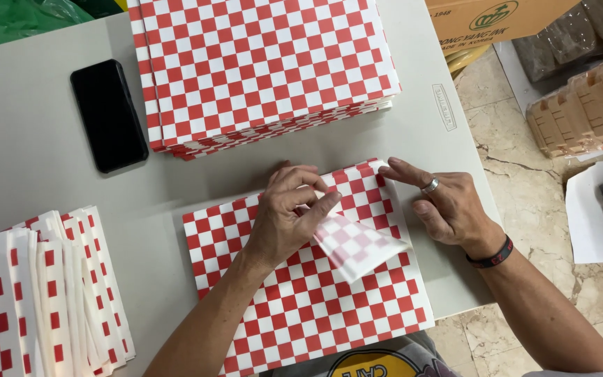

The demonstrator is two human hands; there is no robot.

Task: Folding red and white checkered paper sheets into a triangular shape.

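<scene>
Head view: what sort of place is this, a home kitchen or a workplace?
Probably a small packing or food-supply workroom. A big stack of checkered sheets sits on the grey table, a pile of folded ones lies at the left, and a cardboard carton and bagged trays stand on the floor.

Red-and-white checkered paper sheet [301, 300] flat on the table's near edge, one corner folded over.

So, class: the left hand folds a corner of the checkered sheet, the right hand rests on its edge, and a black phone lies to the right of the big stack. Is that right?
One slip: the phone lies left of the stack, not right, as the head view shows. The rest holds: the left hand folds a corner of the sheet, and the right hand rests on its edge.
</scene>
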